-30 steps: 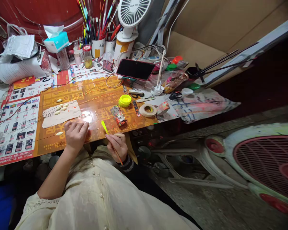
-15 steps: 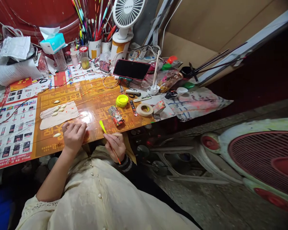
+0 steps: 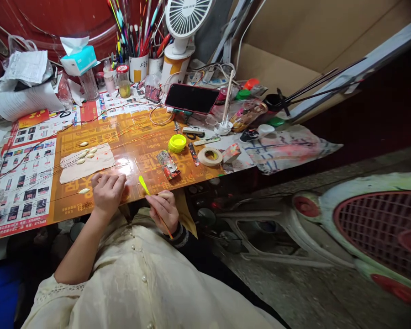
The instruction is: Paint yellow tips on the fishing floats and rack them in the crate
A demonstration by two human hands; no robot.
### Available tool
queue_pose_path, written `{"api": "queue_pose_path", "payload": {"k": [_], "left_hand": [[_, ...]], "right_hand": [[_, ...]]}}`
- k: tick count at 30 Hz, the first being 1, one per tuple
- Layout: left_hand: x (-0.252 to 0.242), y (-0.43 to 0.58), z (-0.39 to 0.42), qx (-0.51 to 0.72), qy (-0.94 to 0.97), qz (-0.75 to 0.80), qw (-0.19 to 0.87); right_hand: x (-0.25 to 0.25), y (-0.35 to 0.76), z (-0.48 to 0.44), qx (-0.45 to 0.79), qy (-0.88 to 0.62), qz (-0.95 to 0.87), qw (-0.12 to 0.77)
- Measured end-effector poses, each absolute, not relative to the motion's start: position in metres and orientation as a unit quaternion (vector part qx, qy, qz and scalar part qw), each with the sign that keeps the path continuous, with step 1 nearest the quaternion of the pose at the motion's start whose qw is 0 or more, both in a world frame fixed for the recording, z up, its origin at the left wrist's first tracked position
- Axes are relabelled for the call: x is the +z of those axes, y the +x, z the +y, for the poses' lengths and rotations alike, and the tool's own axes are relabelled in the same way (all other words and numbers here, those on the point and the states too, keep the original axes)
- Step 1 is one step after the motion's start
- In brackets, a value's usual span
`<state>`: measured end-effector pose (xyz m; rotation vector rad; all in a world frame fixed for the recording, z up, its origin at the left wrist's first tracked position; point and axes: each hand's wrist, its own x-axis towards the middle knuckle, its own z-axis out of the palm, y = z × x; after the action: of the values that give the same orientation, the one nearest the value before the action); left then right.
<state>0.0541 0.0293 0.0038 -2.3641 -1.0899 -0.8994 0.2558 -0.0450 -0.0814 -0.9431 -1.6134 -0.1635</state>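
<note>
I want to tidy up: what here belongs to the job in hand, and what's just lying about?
Probably the job:
yellow-tipped stick in the right hand
yellow pot
pale pieces

Probably not:
tape
phone
tissue box

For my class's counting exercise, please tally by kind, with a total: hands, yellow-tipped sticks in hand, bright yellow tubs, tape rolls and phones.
Hands, left hand and right hand: 2
Yellow-tipped stick, held: 1
Yellow tub: 1
Tape roll: 1
Phone: 1
Total: 6
</note>
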Motion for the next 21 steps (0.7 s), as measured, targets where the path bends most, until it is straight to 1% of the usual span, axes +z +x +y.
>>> {"api": "queue_pose_path", "payload": {"k": [7,14,21], "left_hand": [[0.0043,0.0551,0.0271,-0.314,-0.841,-0.389,0.208],[0.0043,0.0552,0.0273,-0.313,-0.841,-0.381,0.224],[0.0040,0.0549,0.0272,-0.316,-0.841,-0.382,0.217]], "right_hand": [[-0.0818,0.2486,-0.0454,-0.070,-0.430,-0.702,0.563],[-0.0768,0.2464,-0.0455,-0.071,-0.434,-0.699,0.563],[-0.0778,0.2458,-0.0463,-0.064,-0.440,-0.691,0.570]]}}
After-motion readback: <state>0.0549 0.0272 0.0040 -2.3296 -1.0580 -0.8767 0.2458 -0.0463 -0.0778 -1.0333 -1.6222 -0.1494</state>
